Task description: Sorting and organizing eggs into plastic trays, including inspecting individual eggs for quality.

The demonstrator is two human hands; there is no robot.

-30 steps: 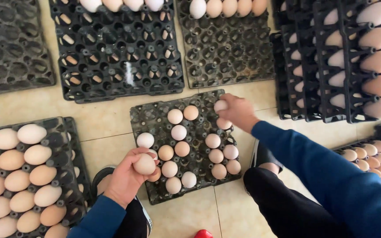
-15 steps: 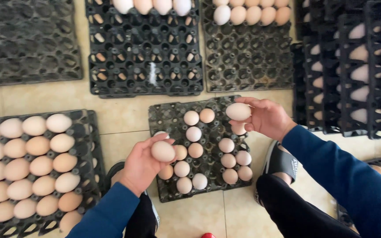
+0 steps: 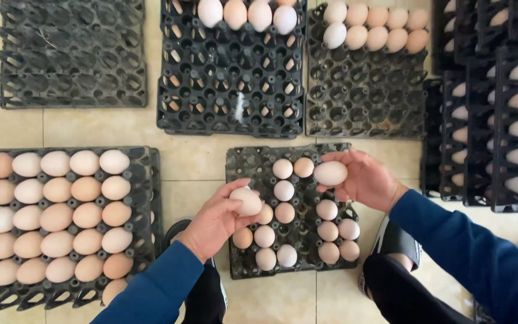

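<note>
While I crouch over the black egg tray (image 3: 244, 157) on the tiled floor (image 3: 199, 159), each of my hands has one egg lifted just above it. My left hand (image 3: 214, 222) closes fingers and thumb around a pale cream egg (image 3: 246, 201), smooth, matte, slightly pinkish at the lower edge, over the tray's left side. My right hand (image 3: 364, 179) pinches a whiter egg (image 3: 330, 173) at its fingertips, long axis lying sideways, above the tray's upper right corner. Neither hand is slack; both grips are snug on the shell.

Counts, quick: the tray under my hands still seats about twelve eggs in four loose columns, mixed white and light brown, with two more in hand. Left of it, a fuller tray (image 3: 145, 180) carries roughly twenty-nine eggs, tan, cream and pink. Top middle tray (image 3: 229, 90) has four eggs along its far edge, rest of the cups bare. Top right tray (image 3: 367, 96) has seven, in two short rows. Top left tray (image 3: 70, 57) shows none. Stacked trays (image 3: 487, 132) at the right edge hold eggs seen side-on; number can't be told. Both sleeves are blue.
</note>
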